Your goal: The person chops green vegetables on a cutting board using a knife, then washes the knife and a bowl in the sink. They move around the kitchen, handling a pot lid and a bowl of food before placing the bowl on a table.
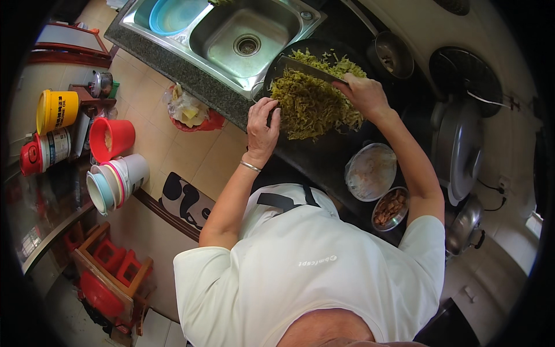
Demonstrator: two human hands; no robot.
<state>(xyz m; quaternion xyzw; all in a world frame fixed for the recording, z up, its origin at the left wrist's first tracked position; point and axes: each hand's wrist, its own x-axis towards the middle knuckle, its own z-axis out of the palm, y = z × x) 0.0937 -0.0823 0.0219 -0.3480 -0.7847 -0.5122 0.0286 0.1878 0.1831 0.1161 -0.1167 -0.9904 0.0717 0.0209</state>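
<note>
My right hand (364, 95) grips the handle of a cleaver (308, 69), whose wide blade lies over a heap of shredded leafy greens (308, 104). The darker olive shreds lie on the near side of the blade, paler green ones (347, 67) beyond it. Beneath the heap is a dark round board or tray (275, 71) on the counter, beside the sink. My left hand (263, 126) is at the left edge of the heap, thumb apart from the fingers, with nothing seen in its grasp. Whether its fingertips touch the shreds is hard to tell.
A steel sink (247, 41) with a blue basin (173, 17) adjoins the counter. Right of me stand a plastic-covered bowl (371, 172), a bowl of brown pieces (390, 208), a frying pan (393, 54) and a large lidded pot (460, 147). A red bag-lined bin (197, 121) is below the counter edge.
</note>
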